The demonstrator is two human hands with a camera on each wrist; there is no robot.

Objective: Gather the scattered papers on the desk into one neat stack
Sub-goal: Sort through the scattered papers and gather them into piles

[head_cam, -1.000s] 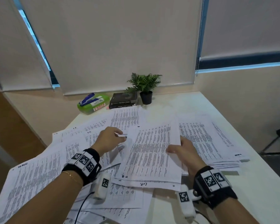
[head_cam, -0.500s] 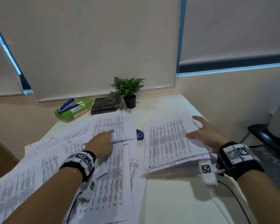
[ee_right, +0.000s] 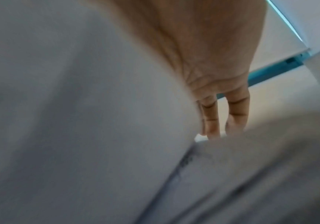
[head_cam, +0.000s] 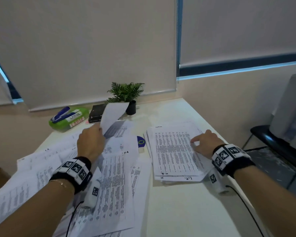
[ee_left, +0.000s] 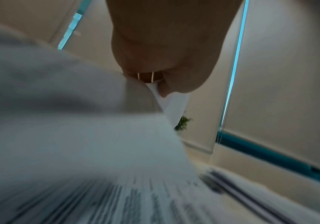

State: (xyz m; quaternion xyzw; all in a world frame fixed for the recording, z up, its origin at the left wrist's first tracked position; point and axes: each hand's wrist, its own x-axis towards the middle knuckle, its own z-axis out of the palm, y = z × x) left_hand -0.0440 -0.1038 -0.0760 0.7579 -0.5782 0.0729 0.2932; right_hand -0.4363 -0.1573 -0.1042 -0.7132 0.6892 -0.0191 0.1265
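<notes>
Printed white papers [head_cam: 113, 178] lie scattered over the left half of the white desk [head_cam: 186, 211]. A squared pile of sheets [head_cam: 174, 151] lies at the desk's right. My left hand [head_cam: 91, 142] pinches one sheet [head_cam: 112, 115] by its near edge and holds it raised and curling above the scattered sheets; the left wrist view shows the fingers [ee_left: 162, 88] closed on that sheet [ee_left: 176, 109]. My right hand [head_cam: 205, 142] rests on the right side of the pile, fingers [ee_right: 211, 119] straight on the paper.
At the desk's back stand a green box [head_cam: 70, 119] with a blue stapler on it, dark books [head_cam: 97, 112] and a potted plant [head_cam: 126, 94]. A small blue and white object [head_cam: 140, 143] lies between the paper groups. A dark chair [head_cam: 277, 144] stands right of the desk.
My left hand went from lying flat on the scattered sheets to pinching one sheet and lifting it. My right hand drew back onto the pile's right side.
</notes>
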